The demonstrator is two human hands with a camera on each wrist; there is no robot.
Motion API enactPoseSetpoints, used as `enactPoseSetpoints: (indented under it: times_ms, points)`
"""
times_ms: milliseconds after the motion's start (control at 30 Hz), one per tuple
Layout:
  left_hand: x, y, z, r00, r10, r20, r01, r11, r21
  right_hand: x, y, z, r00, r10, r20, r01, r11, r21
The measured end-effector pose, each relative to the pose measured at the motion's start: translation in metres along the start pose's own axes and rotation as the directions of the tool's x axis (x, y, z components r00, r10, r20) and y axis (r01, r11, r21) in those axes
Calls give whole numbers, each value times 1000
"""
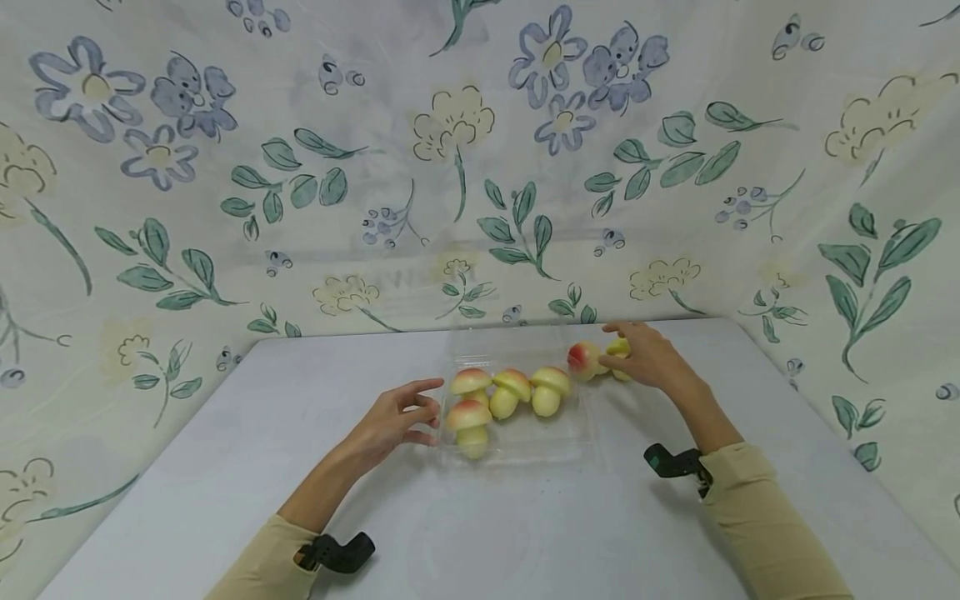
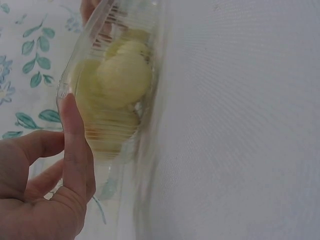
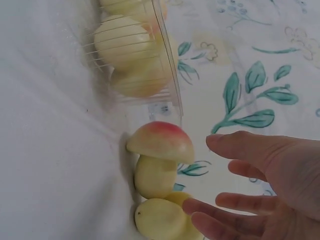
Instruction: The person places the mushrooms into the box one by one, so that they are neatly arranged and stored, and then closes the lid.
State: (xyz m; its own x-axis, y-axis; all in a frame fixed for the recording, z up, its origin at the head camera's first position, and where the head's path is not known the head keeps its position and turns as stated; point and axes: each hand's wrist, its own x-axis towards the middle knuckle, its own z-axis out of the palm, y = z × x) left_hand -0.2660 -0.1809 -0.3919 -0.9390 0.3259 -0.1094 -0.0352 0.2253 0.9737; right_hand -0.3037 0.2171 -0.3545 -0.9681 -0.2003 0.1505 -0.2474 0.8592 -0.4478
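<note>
A clear plastic box (image 1: 517, 460) rests on the table with several toy-like mushrooms (image 1: 512, 393) inside, pale yellow stems under peach-red caps. My left hand (image 1: 393, 421) is at the box's left side; in the left wrist view its index finger (image 2: 75, 145) lies fairly straight along the rim. Right of the box, outside it, lies a mushroom (image 3: 162, 145) with a red-tinged cap. Beyond its stem is a second yellow piece (image 3: 160, 220), partly hidden by fingers. My right hand (image 1: 645, 358) hovers beside these two, fingers spread, fingertips close to the yellow piece, nothing gripped.
The white table (image 1: 300, 467) extends in front of the box and to both sides. Behind it hangs a floral cloth (image 1: 375, 167), which also closes in the left and right sides. Each wrist carries a black camera mount (image 1: 341, 552).
</note>
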Motion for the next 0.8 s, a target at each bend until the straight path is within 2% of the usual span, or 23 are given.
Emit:
enactPoseSetpoints:
  times_ms: [300, 467, 800]
  points:
    - [-1, 0, 0, 1000, 2, 2, -2, 1000, -3, -1, 4, 3, 998, -8, -63, 9, 1000, 7]
    - [-1, 0, 0, 1000, -5, -2, 5, 1000, -1, -1, 8, 5, 997, -6, -73, 7, 1000, 9]
    - [-1, 1, -1, 1000, -1, 15, 2, 1000, -10, 2, 17, 11, 995, 49, -88, -49, 999, 6]
